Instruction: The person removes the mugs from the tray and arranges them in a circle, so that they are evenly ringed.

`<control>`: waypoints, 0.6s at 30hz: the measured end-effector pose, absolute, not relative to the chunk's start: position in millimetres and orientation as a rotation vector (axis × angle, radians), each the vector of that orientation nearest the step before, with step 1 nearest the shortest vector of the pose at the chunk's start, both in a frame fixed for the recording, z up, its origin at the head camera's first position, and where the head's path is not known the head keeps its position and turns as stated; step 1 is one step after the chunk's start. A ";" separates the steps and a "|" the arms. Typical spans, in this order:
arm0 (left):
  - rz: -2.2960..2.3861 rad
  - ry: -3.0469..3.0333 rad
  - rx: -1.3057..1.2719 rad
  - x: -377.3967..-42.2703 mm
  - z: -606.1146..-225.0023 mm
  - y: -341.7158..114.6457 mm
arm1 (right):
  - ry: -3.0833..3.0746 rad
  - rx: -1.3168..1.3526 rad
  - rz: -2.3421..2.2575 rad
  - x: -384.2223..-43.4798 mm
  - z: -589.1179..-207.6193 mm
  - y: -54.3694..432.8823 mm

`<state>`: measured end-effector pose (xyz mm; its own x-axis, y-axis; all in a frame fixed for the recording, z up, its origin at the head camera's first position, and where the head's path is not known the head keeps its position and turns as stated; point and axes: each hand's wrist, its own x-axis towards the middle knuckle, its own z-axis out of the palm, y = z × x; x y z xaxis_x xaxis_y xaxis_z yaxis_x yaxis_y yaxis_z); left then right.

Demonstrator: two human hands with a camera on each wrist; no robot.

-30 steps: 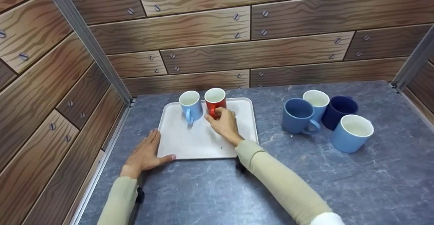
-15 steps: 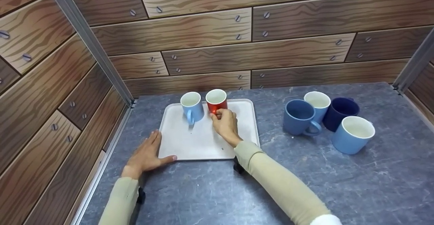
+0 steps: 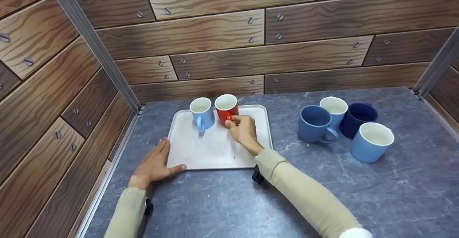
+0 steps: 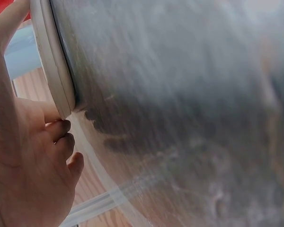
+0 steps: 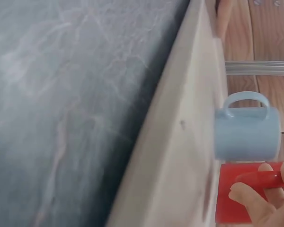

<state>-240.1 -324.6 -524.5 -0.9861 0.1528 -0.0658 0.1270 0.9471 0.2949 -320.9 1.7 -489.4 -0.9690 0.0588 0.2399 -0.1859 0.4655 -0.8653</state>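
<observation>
On the white tray (image 3: 200, 155) a red mug (image 3: 221, 115) stands upright at the back, beside a light blue mug (image 3: 206, 117). My right hand (image 3: 244, 130) pinches the red mug's handle between thumb and fingers; the right wrist view shows the thumb and fingers about the handle (image 5: 260, 179). My left hand (image 3: 152, 162) rests at the tray's left front corner, its fingers along the left side and its thumb at the front edge. In the left wrist view that hand (image 4: 33, 156) touches the tray's rim (image 4: 52, 61).
To the right of the tray a cluster of mugs stands on the grey table: a medium blue mug (image 3: 312, 125), a dark navy mug (image 3: 353, 121), a light blue mug (image 3: 369, 148) and another light blue one behind. Wood-patterned walls (image 3: 215, 62) close the back and sides.
My right hand has shifted slightly, and the red mug has turned a little so its handle points further right. My left hand has stayed at the tray corner.
</observation>
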 end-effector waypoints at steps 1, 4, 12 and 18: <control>0.447 3.010 0.212 -239.5 -525.0 -324.9 | -2.479 0.127 1.514 -319.6 -487.5 4.2; 0.451 3.003 0.203 -238.8 -525.8 -325.4 | -2.470 0.176 1.534 -315.9 -482.1 12.9; 0.443 3.003 0.221 -241.0 -524.6 -325.1 | -2.456 0.236 1.617 -306.1 -473.0 40.9; 0.432 2.999 0.219 -241.4 -524.8 -326.1 | -2.448 0.229 1.749 -296.5 -470.9 63.1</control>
